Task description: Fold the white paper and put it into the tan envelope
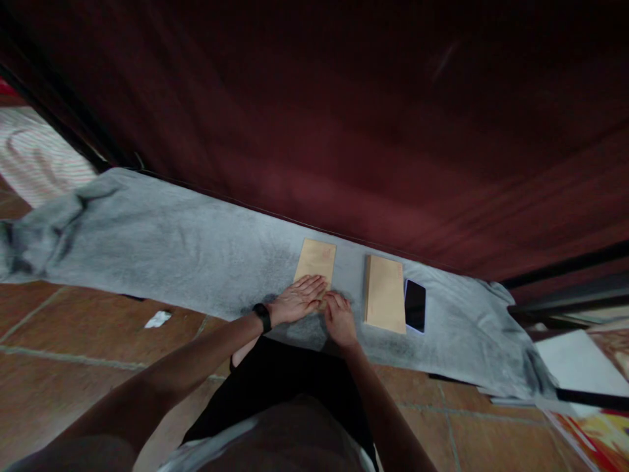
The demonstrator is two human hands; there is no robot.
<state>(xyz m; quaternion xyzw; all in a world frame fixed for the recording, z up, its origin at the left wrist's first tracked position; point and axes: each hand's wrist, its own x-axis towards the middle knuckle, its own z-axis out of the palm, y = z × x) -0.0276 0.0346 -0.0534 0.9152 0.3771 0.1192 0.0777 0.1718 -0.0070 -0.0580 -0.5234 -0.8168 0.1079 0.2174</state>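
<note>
A tan paper envelope (315, 259) with small red print near its far right corner lies in front of me on a grey cloth (196, 242). Flat across its near half rests my left hand (301, 298), fingers stretched out together, a dark band on the wrist. At the envelope's near right edge is my right hand (340, 318), its fingers bent and pinched against the paper; they appear to grip the near end, which is mostly covered by both hands. To the right sits a thick stack of similar envelopes (384, 295).
A phone (415, 305) with a dark screen lies against the stack's right side. Behind the cloth rises a dark red panel (304, 151). Brown floor tiles (88, 334) show below, with a crumpled white tissue (158, 319). White sheets (582, 364) are at the far right.
</note>
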